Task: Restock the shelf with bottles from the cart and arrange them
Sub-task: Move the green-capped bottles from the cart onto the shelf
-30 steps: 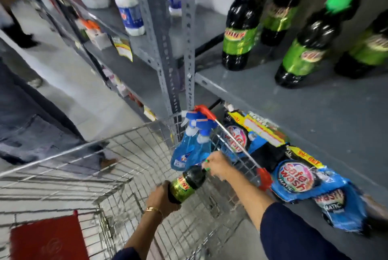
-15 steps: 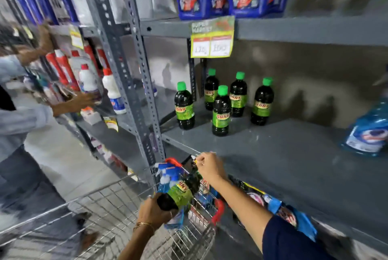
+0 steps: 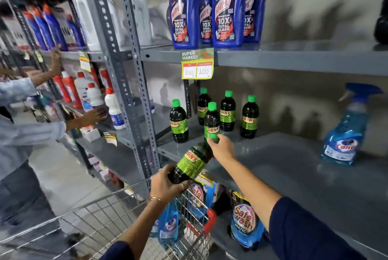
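Head view: the left hand (image 3: 168, 184) grips the base of a tilted dark bottle (image 3: 192, 162), while the right hand (image 3: 222, 147) closes around its green cap (image 3: 213, 137). The bottle hangs above the cart (image 3: 117, 215), at the shelf (image 3: 294, 167) edge, near five standing bottles (image 3: 212, 120).

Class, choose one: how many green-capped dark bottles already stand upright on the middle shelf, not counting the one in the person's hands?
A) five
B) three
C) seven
A: five green-capped bottles stand on the shelf; a sixth bottle is tilted in both hands.
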Motion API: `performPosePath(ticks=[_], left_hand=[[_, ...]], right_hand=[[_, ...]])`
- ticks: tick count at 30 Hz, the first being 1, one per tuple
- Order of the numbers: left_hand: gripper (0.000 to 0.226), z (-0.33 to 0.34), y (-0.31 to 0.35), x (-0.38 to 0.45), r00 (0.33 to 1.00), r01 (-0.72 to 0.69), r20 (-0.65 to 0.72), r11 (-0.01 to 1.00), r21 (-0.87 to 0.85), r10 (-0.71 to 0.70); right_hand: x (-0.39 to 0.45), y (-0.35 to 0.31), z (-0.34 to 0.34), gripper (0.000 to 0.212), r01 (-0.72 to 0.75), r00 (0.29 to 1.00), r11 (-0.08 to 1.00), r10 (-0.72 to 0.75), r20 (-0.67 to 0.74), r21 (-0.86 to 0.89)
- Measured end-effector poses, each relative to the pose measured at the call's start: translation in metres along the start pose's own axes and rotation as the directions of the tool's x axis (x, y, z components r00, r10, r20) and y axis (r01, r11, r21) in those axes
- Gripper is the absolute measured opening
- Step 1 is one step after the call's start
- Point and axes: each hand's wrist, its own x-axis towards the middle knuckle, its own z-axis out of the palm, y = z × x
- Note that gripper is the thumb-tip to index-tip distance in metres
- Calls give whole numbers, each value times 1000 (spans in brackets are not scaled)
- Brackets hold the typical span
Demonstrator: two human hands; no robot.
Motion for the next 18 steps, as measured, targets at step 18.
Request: performPosePath(ticks=[18], left_hand=[[71,145,80,65,976,111,201,985,-134,-83]], right_hand=[[42,7,-66,40,263,952,913,-298,-68,-310]])
